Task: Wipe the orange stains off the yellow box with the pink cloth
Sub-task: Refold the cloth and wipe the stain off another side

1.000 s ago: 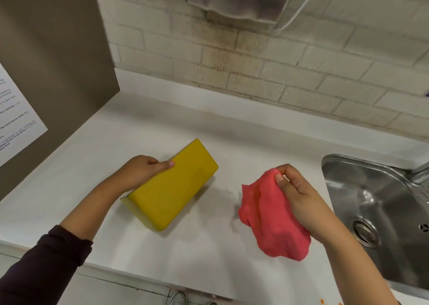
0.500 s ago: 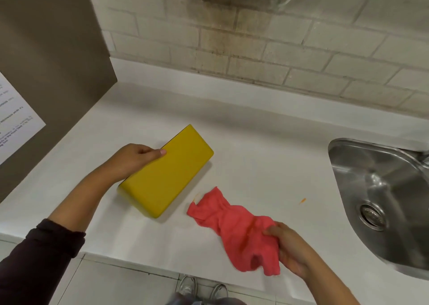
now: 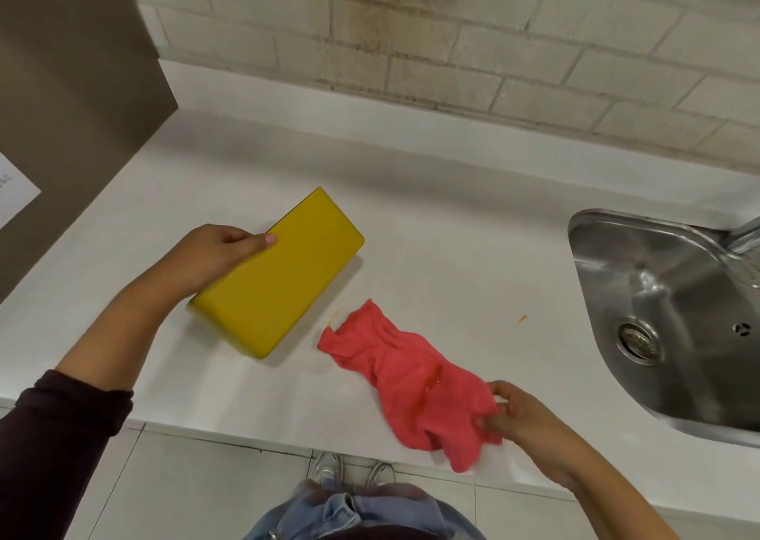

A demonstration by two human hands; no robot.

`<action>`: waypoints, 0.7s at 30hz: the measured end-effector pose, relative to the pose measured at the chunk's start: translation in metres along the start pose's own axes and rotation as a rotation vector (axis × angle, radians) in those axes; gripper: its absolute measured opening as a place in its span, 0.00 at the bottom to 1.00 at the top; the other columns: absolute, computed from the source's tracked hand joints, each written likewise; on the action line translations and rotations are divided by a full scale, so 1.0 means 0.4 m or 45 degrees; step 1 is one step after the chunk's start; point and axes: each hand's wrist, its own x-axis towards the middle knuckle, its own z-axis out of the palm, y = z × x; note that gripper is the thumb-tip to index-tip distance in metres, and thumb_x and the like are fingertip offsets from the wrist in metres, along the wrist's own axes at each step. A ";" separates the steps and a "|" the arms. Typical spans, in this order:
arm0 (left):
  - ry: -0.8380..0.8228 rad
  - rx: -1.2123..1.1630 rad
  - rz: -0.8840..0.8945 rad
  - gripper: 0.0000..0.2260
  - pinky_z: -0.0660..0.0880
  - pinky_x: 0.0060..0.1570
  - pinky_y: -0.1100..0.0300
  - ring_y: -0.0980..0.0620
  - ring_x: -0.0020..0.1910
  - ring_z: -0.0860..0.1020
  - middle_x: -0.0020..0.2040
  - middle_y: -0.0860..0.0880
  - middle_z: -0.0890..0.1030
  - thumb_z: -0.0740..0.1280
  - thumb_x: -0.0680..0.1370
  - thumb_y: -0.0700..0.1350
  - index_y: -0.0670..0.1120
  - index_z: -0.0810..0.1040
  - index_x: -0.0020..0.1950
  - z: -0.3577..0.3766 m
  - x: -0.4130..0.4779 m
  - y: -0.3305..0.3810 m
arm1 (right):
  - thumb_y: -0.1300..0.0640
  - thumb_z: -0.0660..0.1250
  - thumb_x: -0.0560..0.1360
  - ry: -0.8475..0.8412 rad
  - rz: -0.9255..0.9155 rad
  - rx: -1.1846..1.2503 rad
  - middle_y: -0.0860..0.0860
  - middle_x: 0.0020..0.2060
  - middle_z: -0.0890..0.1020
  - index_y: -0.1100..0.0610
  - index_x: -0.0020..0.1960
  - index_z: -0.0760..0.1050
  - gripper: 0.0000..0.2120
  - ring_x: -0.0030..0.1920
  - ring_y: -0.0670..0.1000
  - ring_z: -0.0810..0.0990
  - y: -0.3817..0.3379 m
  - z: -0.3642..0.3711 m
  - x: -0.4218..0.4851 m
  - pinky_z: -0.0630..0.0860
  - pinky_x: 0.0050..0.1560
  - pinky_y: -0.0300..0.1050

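Left grip: the left grip (image 3: 218,251) clasps the far long edge of the yellow box (image 3: 283,276), fingers curled over it.
Right grip: the right grip (image 3: 522,416) pinches the near end of the pink cloth (image 3: 411,379).
Box: lies on the tabletop (image 3: 432,243), broad face up; no orange shows on the faces I can see.
Cloth: stretched out crumpled just beside the box, apart from it, its near end over the front edge.
Risk, re-smearing: an orange blotch (image 3: 434,381) sits mid-cloth; that patch would likely put colour back on the box.
Risk, sliding: the box is held from one side only, so a firm wipe may pivot it.
Risk, missed stains: hidden faces may carry some.
Risk, strays: orange flecks (image 3: 522,319) lie on the tabletop towards the sink (image 3: 584,227); a dragged cloth could spread them.
Writing: none visible on the box; the paper sheet (image 3: 12,194) at the left is too small to read.
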 end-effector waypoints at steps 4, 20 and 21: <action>0.003 0.007 0.009 0.11 0.69 0.34 0.62 0.54 0.37 0.78 0.37 0.56 0.79 0.63 0.73 0.62 0.57 0.78 0.43 0.003 -0.003 0.004 | 0.70 0.62 0.74 -0.048 -0.052 0.048 0.59 0.38 0.80 0.55 0.59 0.65 0.18 0.35 0.53 0.79 -0.014 -0.010 -0.030 0.76 0.36 0.46; -0.026 -0.011 0.033 0.09 0.70 0.34 0.64 0.59 0.38 0.78 0.38 0.59 0.80 0.64 0.73 0.62 0.59 0.79 0.40 0.007 -0.005 0.001 | 0.61 0.63 0.76 -0.152 -0.093 0.769 0.62 0.53 0.78 0.56 0.63 0.65 0.17 0.46 0.63 0.84 -0.237 0.163 0.136 0.82 0.45 0.52; -0.058 -0.005 0.046 0.10 0.70 0.35 0.64 0.60 0.39 0.78 0.40 0.59 0.80 0.64 0.73 0.61 0.57 0.80 0.44 0.007 -0.001 0.003 | 0.59 0.64 0.76 0.026 -0.238 0.478 0.58 0.52 0.80 0.52 0.61 0.67 0.15 0.45 0.61 0.84 -0.226 0.170 0.140 0.82 0.44 0.48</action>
